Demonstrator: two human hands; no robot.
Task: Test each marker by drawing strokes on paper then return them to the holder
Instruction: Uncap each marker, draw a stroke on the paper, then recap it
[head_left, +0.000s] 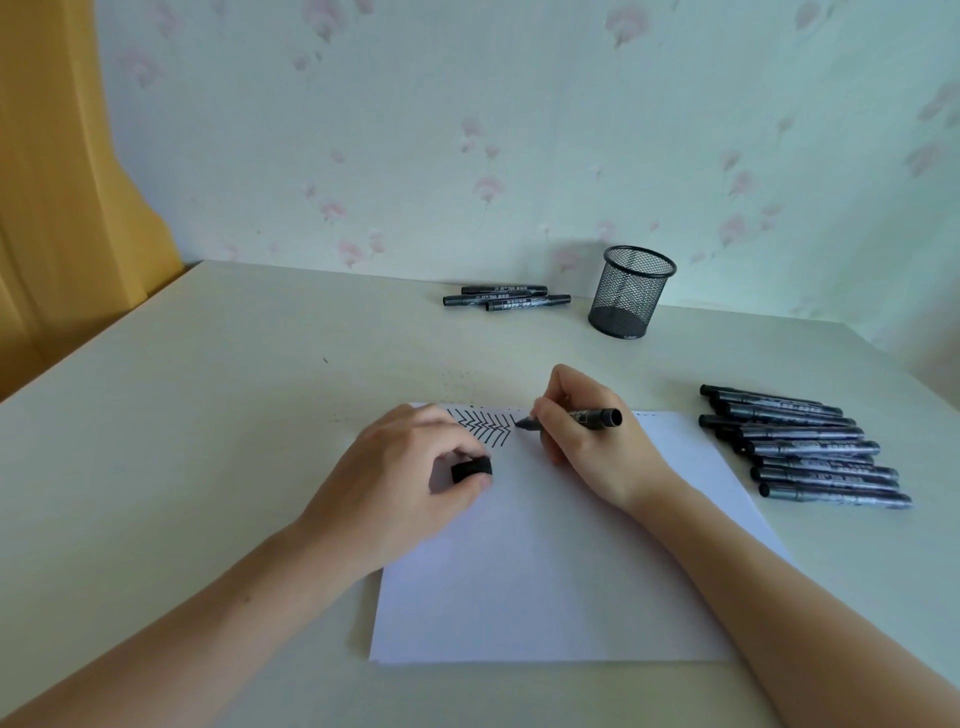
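At centre frame the right hand pinches the marker mid-barrel over the paper (light, rigid, likely slick), while the left hand grips its cap.

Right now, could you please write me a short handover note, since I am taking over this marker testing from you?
Right hand: grip on an uncapped marker, tip at the paper beside the zigzag strokes.
Left hand: rests on the paper and pinches the cap.
The mesh holder stands at the back and looks empty. Three markers lie to its left; a pile of markers lies right of the paper.
Done: several strokes drawn.
Left: finish this stroke, recap, test the others, then put all markers in the holder. I cannot tell which group is tested.
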